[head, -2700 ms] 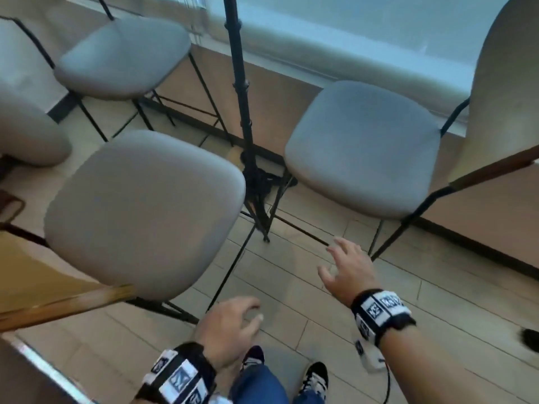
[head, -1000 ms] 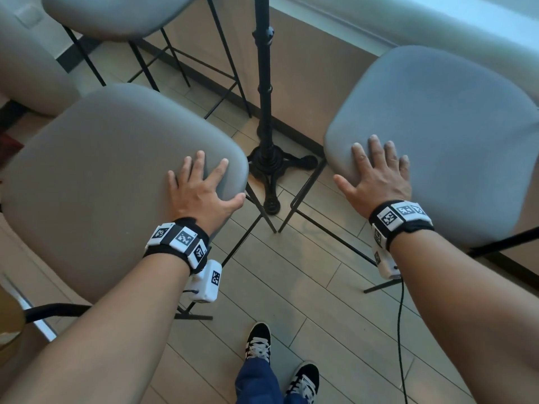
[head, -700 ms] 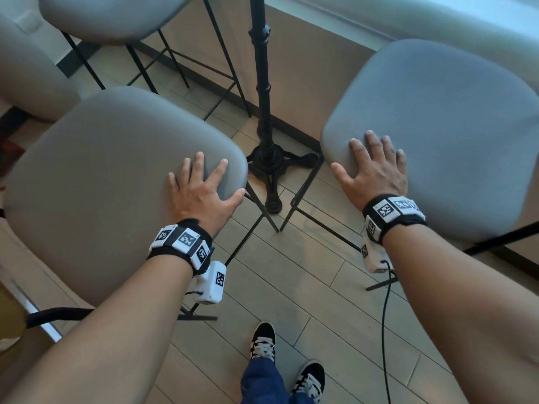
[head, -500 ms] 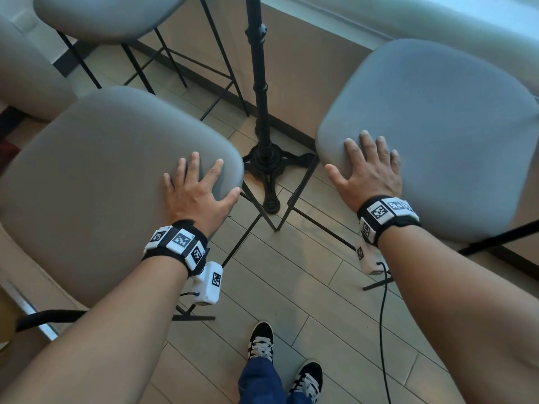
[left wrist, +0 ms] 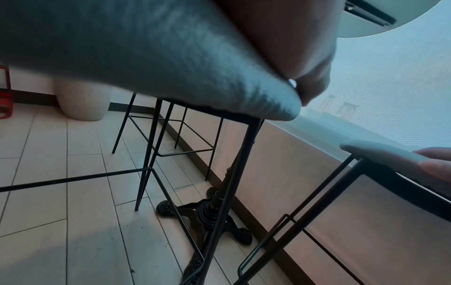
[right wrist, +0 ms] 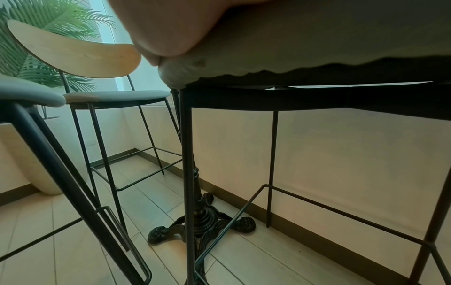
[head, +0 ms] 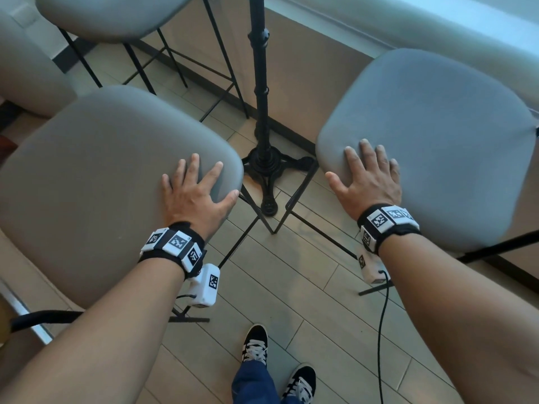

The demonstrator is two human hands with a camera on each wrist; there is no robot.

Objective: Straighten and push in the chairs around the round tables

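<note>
Two grey padded bar chairs flank the round table's black pedestal. My left hand lies flat on the near right corner of the left chair's seat, fingers spread and thumb over the edge. My right hand lies flat on the near left corner of the right chair's seat. In the left wrist view the thumb sits at the left seat's edge. The right wrist view shows the palm on the right seat.
The pedestal's cast-iron foot stands between the chairs' thin black legs. A third chair stands at the back left, its wooden backrest before a plant. A low wall and window run behind. My feet are on tiled floor.
Both hands hung free over the floor 2.7 s ago and now lie flat on the two seats. Over the last second the right seat has crept slightly towards the pedestal.
</note>
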